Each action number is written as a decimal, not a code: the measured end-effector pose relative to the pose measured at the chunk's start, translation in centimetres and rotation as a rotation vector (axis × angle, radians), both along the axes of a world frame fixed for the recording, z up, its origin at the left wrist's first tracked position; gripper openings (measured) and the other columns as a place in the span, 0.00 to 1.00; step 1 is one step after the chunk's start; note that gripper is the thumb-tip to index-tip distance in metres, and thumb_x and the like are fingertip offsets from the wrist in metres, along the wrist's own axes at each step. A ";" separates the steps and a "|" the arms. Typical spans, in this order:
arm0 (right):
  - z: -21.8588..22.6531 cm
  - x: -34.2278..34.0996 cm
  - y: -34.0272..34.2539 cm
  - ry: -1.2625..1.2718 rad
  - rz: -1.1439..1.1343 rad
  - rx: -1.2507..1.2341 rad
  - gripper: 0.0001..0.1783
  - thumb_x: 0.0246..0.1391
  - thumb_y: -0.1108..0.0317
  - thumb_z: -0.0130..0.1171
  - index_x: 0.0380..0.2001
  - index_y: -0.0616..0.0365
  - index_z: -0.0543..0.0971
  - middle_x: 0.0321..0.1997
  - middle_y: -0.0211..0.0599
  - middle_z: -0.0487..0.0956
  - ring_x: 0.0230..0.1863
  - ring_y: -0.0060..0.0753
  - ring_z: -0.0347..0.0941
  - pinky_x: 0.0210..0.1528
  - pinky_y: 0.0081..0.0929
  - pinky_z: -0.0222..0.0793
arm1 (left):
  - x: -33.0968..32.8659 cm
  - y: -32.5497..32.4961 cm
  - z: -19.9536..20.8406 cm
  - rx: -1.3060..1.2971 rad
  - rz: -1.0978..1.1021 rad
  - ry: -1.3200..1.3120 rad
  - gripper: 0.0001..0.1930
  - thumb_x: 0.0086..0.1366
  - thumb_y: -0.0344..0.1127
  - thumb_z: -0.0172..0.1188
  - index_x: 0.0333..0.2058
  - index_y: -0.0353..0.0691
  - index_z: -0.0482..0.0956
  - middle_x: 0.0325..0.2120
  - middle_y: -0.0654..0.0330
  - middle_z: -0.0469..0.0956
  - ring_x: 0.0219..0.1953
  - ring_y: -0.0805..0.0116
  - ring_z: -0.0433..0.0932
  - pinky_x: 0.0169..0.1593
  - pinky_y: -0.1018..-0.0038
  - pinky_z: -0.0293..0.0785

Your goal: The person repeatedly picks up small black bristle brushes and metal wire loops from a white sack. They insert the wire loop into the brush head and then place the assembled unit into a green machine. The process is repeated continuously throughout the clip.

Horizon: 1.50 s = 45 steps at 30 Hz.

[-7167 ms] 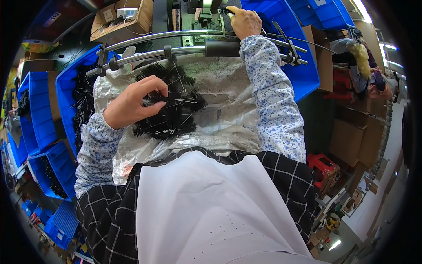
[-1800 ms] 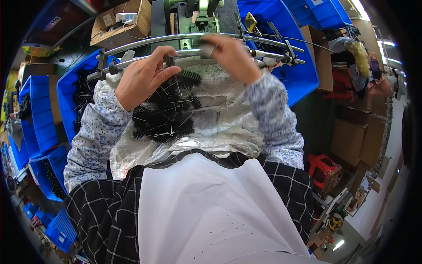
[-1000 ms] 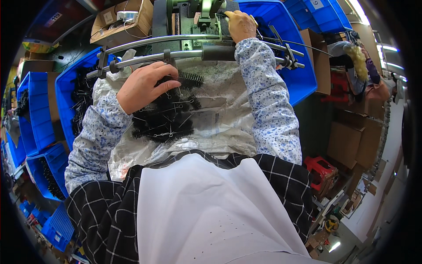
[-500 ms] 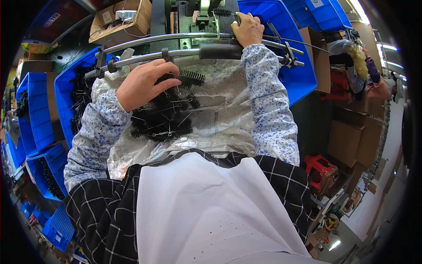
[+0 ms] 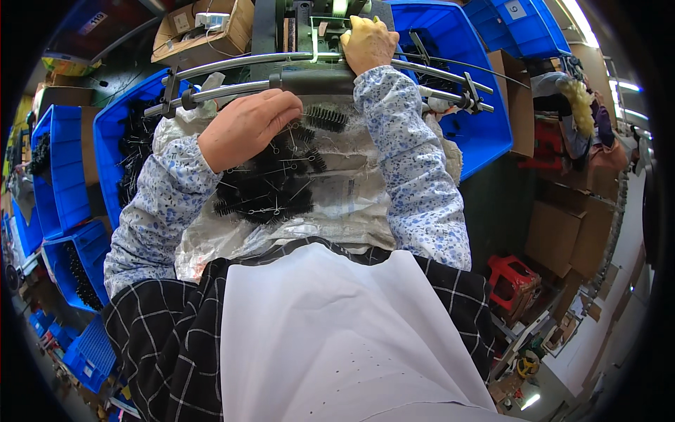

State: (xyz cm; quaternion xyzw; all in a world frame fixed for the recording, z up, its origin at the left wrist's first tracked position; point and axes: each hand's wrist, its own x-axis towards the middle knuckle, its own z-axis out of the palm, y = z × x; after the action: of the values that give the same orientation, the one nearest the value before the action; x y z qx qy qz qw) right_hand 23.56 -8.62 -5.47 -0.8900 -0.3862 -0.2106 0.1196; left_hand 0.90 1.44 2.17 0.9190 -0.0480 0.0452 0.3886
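Note:
A pile of small black twisted-wire brushes [image 5: 267, 186] with wire loop ends lies on a pale plastic sheet [image 5: 351, 204] across my lap. My left hand [image 5: 246, 130] is over the pile's far edge, fingers bent and pressed together; what is under the fingertips is hidden. One brush [image 5: 327, 118] lies just right of those fingertips. Farther ahead, my right hand [image 5: 369, 43] is at the machine [image 5: 267, 35], with fingers curled down and yellow covers on the fingertips. Whatever it grips is concealed behind the hand.
Two curved metal rails [image 5: 239, 63] with a dark sleeve [image 5: 316, 82] cross in front of the machine. Blue bins [image 5: 109, 155] with brushes stand left, and another bin [image 5: 485, 133] right. A wooden box [image 5: 204, 35] is far left, a red stool [image 5: 513, 281] right. Another person [image 5: 583, 112] sits far right.
My right hand has shifted left along the machine, and the brush seen by its fingers is now out of sight. My left hand has closed its thumb and fingers together, moving slightly right.

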 end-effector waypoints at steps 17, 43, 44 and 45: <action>2.3 10.2 -6.3 0.245 -0.082 -0.302 0.14 0.52 0.57 0.47 0.39 0.37 0.80 0.46 0.36 0.76 0.43 0.43 0.73 0.44 0.38 0.69 | 0.1 0.6 0.8 -0.309 0.109 0.078 0.10 0.65 0.37 0.48 0.36 0.35 0.69 0.21 0.58 0.71 0.26 0.70 0.71 0.33 0.75 0.67; 1.8 3.3 -3.8 0.035 0.070 -0.057 0.14 0.52 0.68 0.49 0.42 0.48 0.77 0.32 0.39 0.76 0.36 0.42 0.73 0.39 0.35 0.69 | -1.1 0.3 -4.9 0.494 0.236 0.288 0.20 0.55 0.44 0.58 0.40 0.36 0.71 0.35 0.51 0.74 0.39 0.55 0.73 0.41 0.66 0.69; 1.4 3.5 -3.4 0.048 0.059 -0.092 0.13 0.52 0.68 0.49 0.41 0.47 0.77 0.32 0.39 0.76 0.36 0.42 0.74 0.38 0.35 0.69 | -1.0 0.3 -5.1 0.498 0.241 0.277 0.20 0.55 0.44 0.58 0.40 0.35 0.71 0.34 0.50 0.74 0.38 0.55 0.73 0.42 0.65 0.69; 1.2 3.9 -3.1 0.034 0.056 -0.071 0.13 0.52 0.67 0.49 0.41 0.47 0.78 0.33 0.39 0.76 0.36 0.42 0.74 0.38 0.36 0.69 | -0.7 0.3 -5.2 0.502 0.246 0.267 0.20 0.55 0.44 0.58 0.40 0.35 0.72 0.34 0.50 0.75 0.38 0.54 0.74 0.42 0.65 0.70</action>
State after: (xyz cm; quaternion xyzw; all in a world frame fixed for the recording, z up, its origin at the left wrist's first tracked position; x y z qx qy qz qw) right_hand 27.41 -11.70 -4.28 -0.8860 -0.4162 -0.1782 0.1005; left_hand 0.16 1.74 -3.06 0.9830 0.1056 -0.0424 0.1438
